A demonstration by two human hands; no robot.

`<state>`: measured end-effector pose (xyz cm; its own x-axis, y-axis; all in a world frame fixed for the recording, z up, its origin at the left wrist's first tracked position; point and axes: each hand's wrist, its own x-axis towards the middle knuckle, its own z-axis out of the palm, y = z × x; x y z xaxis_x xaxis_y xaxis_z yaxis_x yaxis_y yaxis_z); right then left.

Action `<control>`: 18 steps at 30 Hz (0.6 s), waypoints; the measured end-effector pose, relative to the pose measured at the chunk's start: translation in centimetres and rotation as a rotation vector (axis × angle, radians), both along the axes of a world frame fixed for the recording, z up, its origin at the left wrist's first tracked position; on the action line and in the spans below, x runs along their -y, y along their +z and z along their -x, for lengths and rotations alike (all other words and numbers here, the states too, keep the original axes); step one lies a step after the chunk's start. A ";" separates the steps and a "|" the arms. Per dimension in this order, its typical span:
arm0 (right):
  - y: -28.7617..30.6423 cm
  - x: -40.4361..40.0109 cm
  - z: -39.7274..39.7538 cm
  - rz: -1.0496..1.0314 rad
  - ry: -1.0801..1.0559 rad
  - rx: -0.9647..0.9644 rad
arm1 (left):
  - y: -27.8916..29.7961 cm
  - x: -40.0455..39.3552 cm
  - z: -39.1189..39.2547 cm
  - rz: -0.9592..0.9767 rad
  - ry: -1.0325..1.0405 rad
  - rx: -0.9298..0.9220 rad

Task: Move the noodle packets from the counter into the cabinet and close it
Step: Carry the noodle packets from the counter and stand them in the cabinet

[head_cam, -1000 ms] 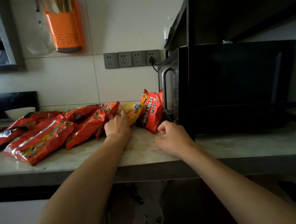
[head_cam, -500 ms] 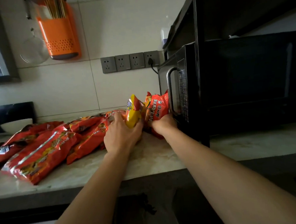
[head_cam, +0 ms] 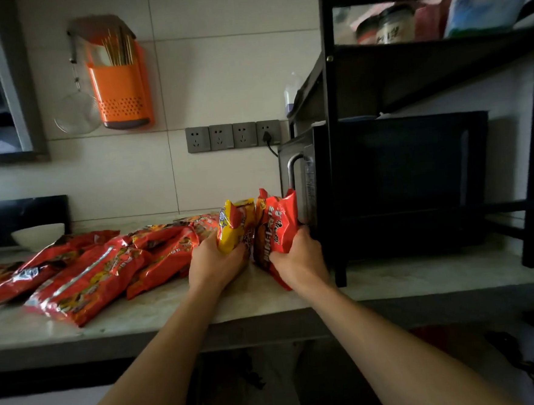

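A yellow plastic noodle packet (head_cam: 232,228) stands nearly upright on the pale marble surface (head_cam: 422,276), its long axis vertical and its crimped top end pointing up, and the left hand (head_cam: 214,264) grips its lower part with the fingers curled around it from the left. Just beside it, a red plastic noodle packet with printed lettering (head_cam: 275,230) also stands on end, tilted slightly so that its top leans toward the right, and the right hand (head_cam: 298,261) grasps its lower half from the right with the thumb across the front. The two held packets touch or nearly touch between the hands. To the left, a row of long red foil noodle packets (head_cam: 87,278) lies flat on the surface, their long axes running diagonally from the near left to the far right. A white bowl (head_cam: 37,235) sits behind them near the wall. Immediately right of the red packet stands a black microwave oven (head_cam: 394,187) inside a black metal shelf rack (head_cam: 334,166), whose front post is close to the right hand. On the tiled wall hang an orange plastic chopstick holder (head_cam: 122,89), a metal strainer (head_cam: 76,113) and a strip of grey power sockets (head_cam: 232,136).
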<state>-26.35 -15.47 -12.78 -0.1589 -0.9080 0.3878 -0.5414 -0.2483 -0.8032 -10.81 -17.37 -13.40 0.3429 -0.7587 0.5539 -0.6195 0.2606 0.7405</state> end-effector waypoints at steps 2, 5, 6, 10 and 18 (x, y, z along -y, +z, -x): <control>0.0 -3.1 1.9 0.016 0.001 -0.029 | 0.3 -2.7 1.1 0.052 -0.047 -0.072; -0.2 -7.3 4.6 0.029 0.016 0.008 | 0.3 -6.9 2.4 0.149 -0.054 -0.255; -0.2 -9.2 6.0 0.037 0.026 0.032 | 0.3 -9.0 3.0 0.182 -0.065 -0.301; -1.4 -15.1 10.4 0.125 0.076 0.083 | -0.8 -17.1 5.3 0.236 -0.196 -0.452; -8.6 -23.4 19.3 0.076 0.114 0.157 | -9.1 -26.5 9.4 0.038 -0.392 -0.506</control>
<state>-45.68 7.89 -21.36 -0.1204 -0.8926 0.4344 -0.3761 -0.3640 -0.8521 -20.25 9.12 -22.54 0.2700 -0.8638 0.4255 -0.0495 0.4288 0.9020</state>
